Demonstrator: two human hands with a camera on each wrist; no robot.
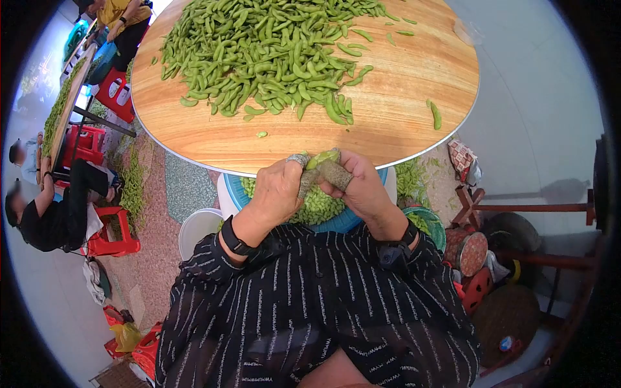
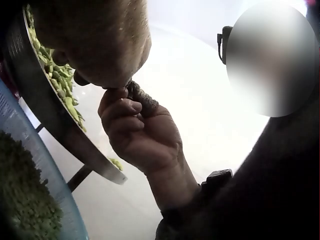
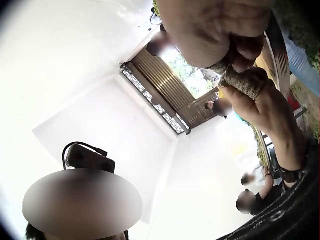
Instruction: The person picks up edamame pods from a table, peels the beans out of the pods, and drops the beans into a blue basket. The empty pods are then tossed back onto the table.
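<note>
Just past the near table edge in the head view, my left hand (image 1: 275, 191) and right hand (image 1: 367, 187) meet over one green soybean pod (image 1: 323, 158). Both pinch it between thumb and fingers. Rough grey finger covers (image 1: 335, 176) wrap digits on each hand. Below the hands sits a blue basin (image 1: 234, 194) with shelled green beans (image 1: 318, 208) in it. In the left wrist view the right hand (image 2: 145, 137) has its fingers curled in against the left hand (image 2: 100, 40). The right wrist view shows the fingertips together, with the pod hidden.
A big heap of soybean pods (image 1: 259, 58) covers much of the round wooden table (image 1: 414, 84). One stray pod (image 1: 435, 114) lies at its right. A white bucket (image 1: 194, 229) and a green basket (image 1: 435, 226) flank the basin. People sit left near red stools (image 1: 115, 236).
</note>
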